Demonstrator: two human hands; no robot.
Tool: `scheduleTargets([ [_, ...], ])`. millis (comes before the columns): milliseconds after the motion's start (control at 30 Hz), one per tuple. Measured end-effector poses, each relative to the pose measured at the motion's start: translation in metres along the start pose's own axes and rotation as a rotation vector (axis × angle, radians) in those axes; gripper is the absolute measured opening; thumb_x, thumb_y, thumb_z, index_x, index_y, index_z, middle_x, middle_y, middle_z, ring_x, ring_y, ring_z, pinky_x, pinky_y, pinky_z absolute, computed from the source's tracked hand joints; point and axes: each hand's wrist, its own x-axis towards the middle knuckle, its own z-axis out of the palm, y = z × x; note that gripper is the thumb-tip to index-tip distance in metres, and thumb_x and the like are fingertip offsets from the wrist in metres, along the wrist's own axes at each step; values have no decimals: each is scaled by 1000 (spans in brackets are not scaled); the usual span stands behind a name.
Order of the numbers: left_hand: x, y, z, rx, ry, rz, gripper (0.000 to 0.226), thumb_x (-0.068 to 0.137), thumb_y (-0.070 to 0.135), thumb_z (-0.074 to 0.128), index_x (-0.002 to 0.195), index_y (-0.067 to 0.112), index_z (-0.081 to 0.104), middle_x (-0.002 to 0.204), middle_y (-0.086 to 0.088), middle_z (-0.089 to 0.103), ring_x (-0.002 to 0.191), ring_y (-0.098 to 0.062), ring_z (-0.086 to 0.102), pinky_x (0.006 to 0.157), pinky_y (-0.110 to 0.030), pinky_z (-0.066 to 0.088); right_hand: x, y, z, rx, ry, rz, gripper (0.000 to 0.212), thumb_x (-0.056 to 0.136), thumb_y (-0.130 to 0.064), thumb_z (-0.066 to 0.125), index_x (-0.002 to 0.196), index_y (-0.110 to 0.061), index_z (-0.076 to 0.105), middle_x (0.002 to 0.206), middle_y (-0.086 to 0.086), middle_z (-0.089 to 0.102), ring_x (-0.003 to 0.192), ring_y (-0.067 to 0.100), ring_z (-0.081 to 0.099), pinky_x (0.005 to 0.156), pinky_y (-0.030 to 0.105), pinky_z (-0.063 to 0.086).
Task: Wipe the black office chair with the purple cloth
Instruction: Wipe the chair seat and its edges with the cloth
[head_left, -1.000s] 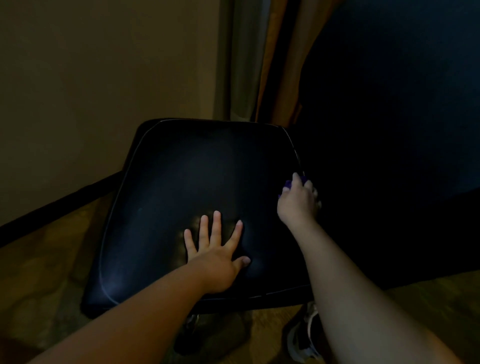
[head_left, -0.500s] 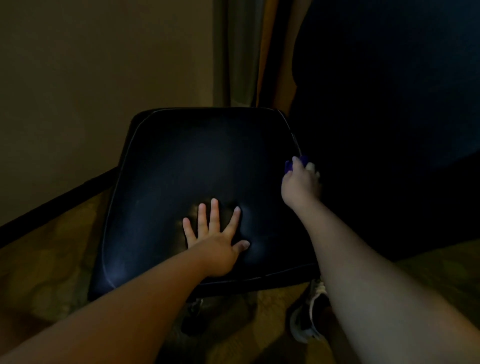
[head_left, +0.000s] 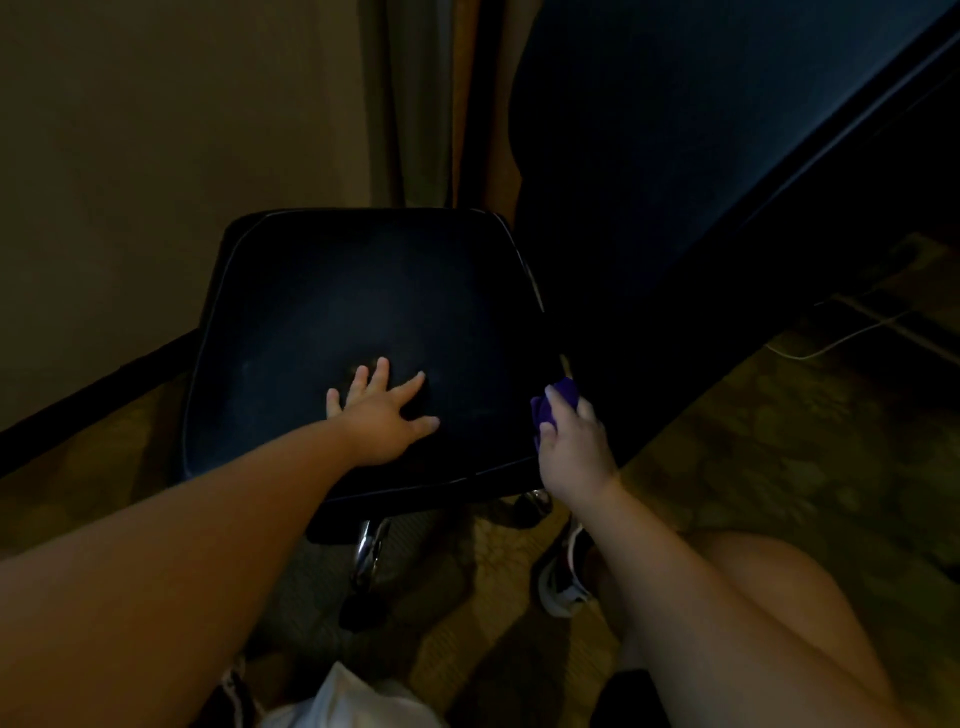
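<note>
On glossy black chair (head_left: 332, 312), wide-fingered left hand (head_left: 382, 423); bunched purple cloth (head_left: 560, 399) in right hand (head_left: 574, 452).

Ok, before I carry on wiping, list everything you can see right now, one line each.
chair seat: one, black with pale piping, centre
purple cloth: one, purple, at the seat's right edge, in the right hand
chair base: one chrome leg with a black caster, under the seat's front
wall: one, beige, left
curtain: one, greenish tan, behind the seat
dark panel: one, near black, right of the seat; too dim to identify
carpet: one, patterned olive, the floor
cable: one, pale, on the carpet far right
shoe: one, dark and white, below the right hand
white fabric: one, bottom edge
left hand: one, spread flat on the seat
right hand: one, grips the cloth
</note>
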Motion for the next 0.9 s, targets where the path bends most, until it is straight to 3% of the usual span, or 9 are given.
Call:
scheduleTargets([
  [100, -15, -23, -14, -3, -24, 64, 64, 99, 52, 46, 154, 42, 15, 167, -1, -9, 152, -24, -11, 121, -51, -4, -17, -6, 10, 69, 48, 34, 52, 108, -20, 42, 158, -25, 30, 164, 11, 22, 144, 33, 32, 114, 45, 37],
  [233, -28, -28, -11, 112, -77, 53, 62, 103, 37, 45, 155, 38, 12, 166, -5, -12, 152, -28, -12, 121, -49, -2, -39, -21, 29, 21, 138, 32, 53, 105, -19, 46, 156, -26, 34, 164, 12, 25, 148, 32, 28, 115, 48, 37],
  [400, -29, -25, -15, 196, -97, 1, 63, 104, 29, 43, 156, 37, 7, 165, -6, -15, 152, -32, -11, 122, -50, 6, -49, -44, 47, -87, -10, -301, 60, 101, -18, 50, 155, -37, 31, 164, -1, 31, 152, 21, 21, 121, 44, 20],
  [500, -28, -28, -20, 239, -119, -14, 64, 104, 30, 44, 156, 37, 8, 166, -5, -14, 152, -31, -9, 122, -48, 9, -51, -45, 50, -27, -81, -382, 61, 102, -21, 51, 154, -41, 29, 165, -4, 29, 153, 17, 17, 122, 42, 11],
  [567, -28, -30, -20, 245, -122, -24, 64, 104, 30, 44, 156, 37, 8, 166, -5, -14, 152, -31, -8, 123, -47, 8, -50, -35, 49, -5, -46, -347, 60, 102, -22, 49, 155, -41, 27, 165, -3, 28, 154, 18, 17, 121, 41, 12],
  [700, -30, -24, -20, 267, -124, -50, 64, 104, 31, 44, 156, 37, 7, 166, -6, -14, 152, -31, -8, 123, -47, 9, -40, -13, 35, 204, 9, -23, 57, 106, -21, 44, 157, -37, 25, 168, 5, 15, 152, 28, 24, 114, 50, 40],
  [900, -35, -1, -15, 307, -130, -82, 65, 105, 30, 40, 156, 34, 1, 165, -9, -15, 152, -34, -8, 123, -50, 11, -40, -9, 22, 322, 19, 27, 57, 105, -14, 45, 157, -32, 29, 168, 4, 14, 151, 28, 23, 118, 44, 35],
])
